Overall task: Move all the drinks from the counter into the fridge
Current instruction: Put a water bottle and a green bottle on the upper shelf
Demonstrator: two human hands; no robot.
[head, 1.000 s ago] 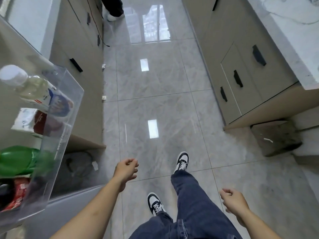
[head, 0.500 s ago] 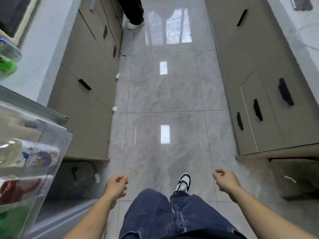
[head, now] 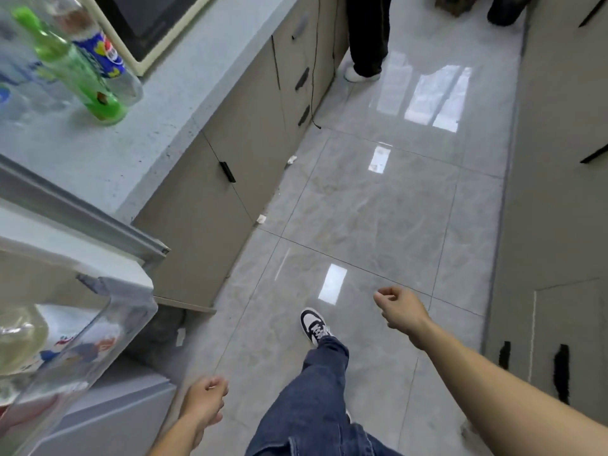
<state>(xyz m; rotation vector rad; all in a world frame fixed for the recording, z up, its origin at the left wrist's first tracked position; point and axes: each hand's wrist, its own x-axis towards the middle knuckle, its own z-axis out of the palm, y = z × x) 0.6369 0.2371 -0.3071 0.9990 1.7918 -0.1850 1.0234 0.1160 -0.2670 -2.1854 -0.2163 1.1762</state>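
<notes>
On the grey counter [head: 108,149] at the upper left stand a green bottle [head: 77,72], a blue-labelled cola bottle [head: 105,57] behind it, and blurred clear bottles [head: 19,90] at the left edge. The open fridge door's clear shelf [head: 108,327] at the lower left holds a pale bottle [head: 19,337] lying behind its wall. My left hand [head: 205,403] hangs low beside the fridge door, fingers loosely curled, holding nothing. My right hand [head: 399,309] is out over the floor, fingers curled, holding nothing. Both hands are well away from the bottles.
A cream-framed appliance [head: 148,24] sits on the counter behind the bottles. Beige cabinets [head: 230,133] with black handles line the left, more cabinets [head: 559,192] the right. Another person's legs [head: 365,37] stand up the tiled aisle [head: 378,209]. My own leg [head: 316,390] steps forward.
The view has swung left and up, bringing the counter and its bottles into sight. Both hands stay without a load; my right hand has risen and moved forward, my left has dropped lower.
</notes>
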